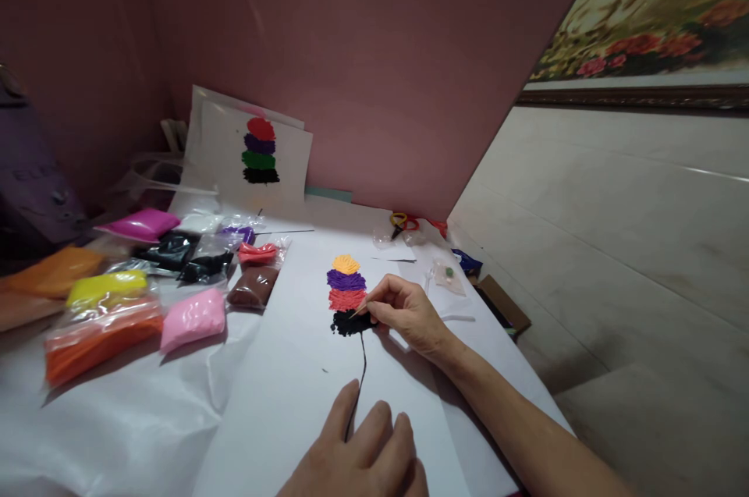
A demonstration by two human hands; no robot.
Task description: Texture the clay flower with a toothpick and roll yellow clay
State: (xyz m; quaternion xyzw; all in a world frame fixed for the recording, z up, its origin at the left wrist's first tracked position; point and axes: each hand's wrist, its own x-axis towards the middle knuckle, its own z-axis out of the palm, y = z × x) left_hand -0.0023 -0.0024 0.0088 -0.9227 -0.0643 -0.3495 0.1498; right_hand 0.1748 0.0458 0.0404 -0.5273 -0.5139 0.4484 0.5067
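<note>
Two hands over a white-covered desk (pixel 146 434), pink backboard (pixel 363 52) propped along the far edge. Big white sheet (pixel 292 395) in the middle, flat and floppy, pinned near the front edge by the left hand (pixel 363 454), fingers spread flat, gripping nothing. Pile of clay bags (pixel 134 294) toward the left edge: orange, yellow, pink, black, brown. Finished sample card (pixel 257 150) leaning at the back. On the sheet, a stacked clay picture (pixel 346 294): yellow, purple, red, black, with a thin black stem running down. Looks soft and tacky, probably easy to smear, so best handled by the paper edges. Right hand (pixel 409 317) just right of the black blob, grip pinched narrow on a thin stick (pixel 360 311), tip touching the clay. Light, stiff little tool, held close to the point.
</note>
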